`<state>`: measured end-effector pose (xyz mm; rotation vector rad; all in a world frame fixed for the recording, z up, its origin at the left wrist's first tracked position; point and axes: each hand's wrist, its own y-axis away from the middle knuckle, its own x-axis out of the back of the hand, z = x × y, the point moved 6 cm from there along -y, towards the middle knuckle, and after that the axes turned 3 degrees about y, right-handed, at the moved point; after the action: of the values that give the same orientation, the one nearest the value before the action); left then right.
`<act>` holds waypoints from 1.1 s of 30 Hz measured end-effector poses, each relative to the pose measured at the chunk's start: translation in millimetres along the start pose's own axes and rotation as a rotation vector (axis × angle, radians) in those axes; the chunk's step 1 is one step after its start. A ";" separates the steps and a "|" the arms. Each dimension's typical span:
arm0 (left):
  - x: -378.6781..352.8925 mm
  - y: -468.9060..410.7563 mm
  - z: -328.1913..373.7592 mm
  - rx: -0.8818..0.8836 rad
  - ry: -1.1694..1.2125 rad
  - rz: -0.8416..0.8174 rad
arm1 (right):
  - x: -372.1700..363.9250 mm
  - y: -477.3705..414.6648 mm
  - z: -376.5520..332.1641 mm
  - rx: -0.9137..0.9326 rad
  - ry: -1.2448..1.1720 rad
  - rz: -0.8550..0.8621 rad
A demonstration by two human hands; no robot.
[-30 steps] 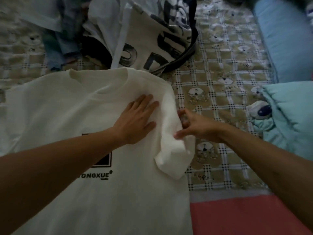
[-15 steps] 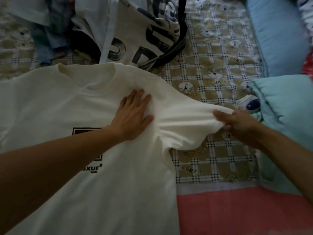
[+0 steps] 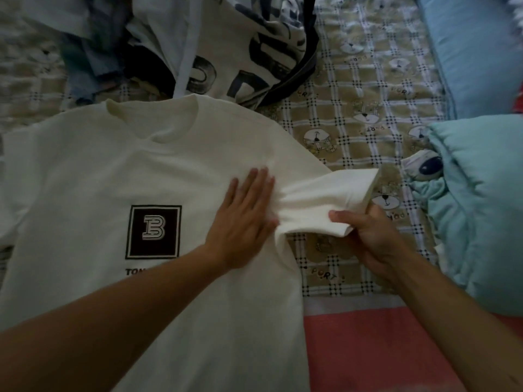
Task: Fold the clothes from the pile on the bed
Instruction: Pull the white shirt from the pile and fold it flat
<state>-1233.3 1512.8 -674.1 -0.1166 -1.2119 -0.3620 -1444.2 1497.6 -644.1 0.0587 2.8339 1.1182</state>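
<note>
A white T-shirt [image 3: 119,171] with a black square logo lies face up on the bed, collar towards the far side. My left hand [image 3: 243,222] presses flat on its chest near the right armpit, fingers spread. My right hand [image 3: 370,239] pinches the lower hem of the shirt's right sleeve [image 3: 328,196], which stretches out to the right and is bunched and creased. The pile of unfolded clothes [image 3: 226,43] lies beyond the collar, with a white-and-black printed garment on top and bluish clothes at its left.
The bed has a beige checked sheet [image 3: 362,89] with bear prints and a pink band [image 3: 376,349] along the near edge. A teal pillow [image 3: 486,199] lies at the right, a blue one [image 3: 475,52] behind it. A small soft toy [image 3: 424,165] pokes out beside the teal pillow.
My right hand pulled the folded-over sleeve out to the right, then slid back along it to grip its lower hem. My left hand stayed pressed on the shirt.
</note>
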 end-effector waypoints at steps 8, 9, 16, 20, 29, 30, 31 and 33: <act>-7.2 60.7 8.9 0.084 0.038 -0.125 | -116.0 47.1 -72.7 0.265 0.352 -0.249; -4.8 69.5 9.8 0.091 0.053 -0.127 | -139.2 53.6 -74.3 0.285 0.437 -0.350; -11.7 117.2 -5.4 0.018 0.127 -0.121 | -195.2 19.3 -15.9 0.728 1.184 -0.200; 8.5 119.1 -13.5 -0.129 0.062 -0.001 | -172.9 -20.9 31.3 0.702 1.656 -0.143; 97.4 129.5 -152.6 0.433 0.220 0.499 | -180.9 -22.9 34.1 0.602 1.757 -0.035; 108.5 141.3 -177.7 0.541 0.209 0.556 | -190.5 -15.5 30.2 0.623 1.713 -0.018; 118.4 155.2 -203.0 0.640 0.201 0.613 | -203.1 -7.5 26.8 0.664 1.671 -0.013; 136.6 185.7 -252.3 0.837 0.173 0.699 | -236.2 5.6 25.3 0.749 1.605 -0.045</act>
<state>-904.8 1587.7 -617.0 0.2131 -0.9935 0.7350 -1206.6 1502.3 -641.3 -1.4174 4.2382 -0.3407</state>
